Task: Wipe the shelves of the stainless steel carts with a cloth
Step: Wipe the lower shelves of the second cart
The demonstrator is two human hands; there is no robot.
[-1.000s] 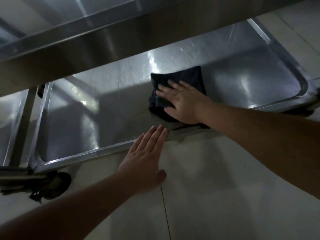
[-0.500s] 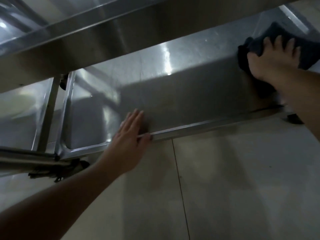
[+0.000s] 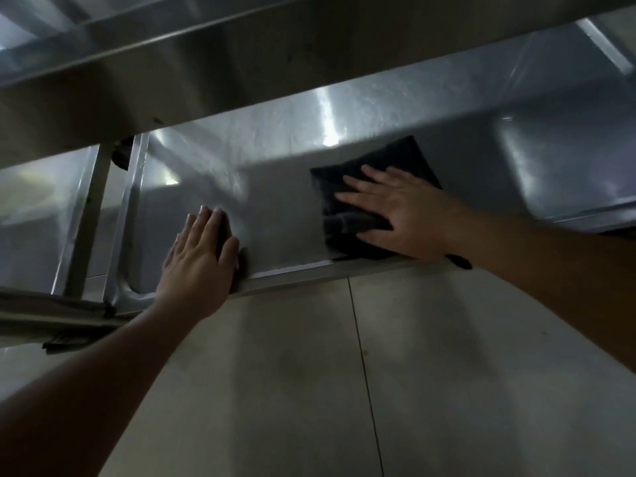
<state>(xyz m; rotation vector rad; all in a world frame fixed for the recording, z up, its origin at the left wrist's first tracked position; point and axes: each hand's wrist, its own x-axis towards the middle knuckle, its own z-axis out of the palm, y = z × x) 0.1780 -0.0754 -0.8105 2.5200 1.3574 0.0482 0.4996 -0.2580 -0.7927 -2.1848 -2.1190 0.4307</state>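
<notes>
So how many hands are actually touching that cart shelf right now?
2. The left hand rests flat over the bottom shelf's front edge, toward its left end. The right hand presses the dark cloth onto the shelf, further right.

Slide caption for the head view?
Right hand presses dark cloth flat on cart's bottom shelf; left hand braces its front edge.

A dark, seemingly folded cloth (image 3: 375,173) lies flat on the cart's shiny steel lower shelf (image 3: 275,208).
</notes>
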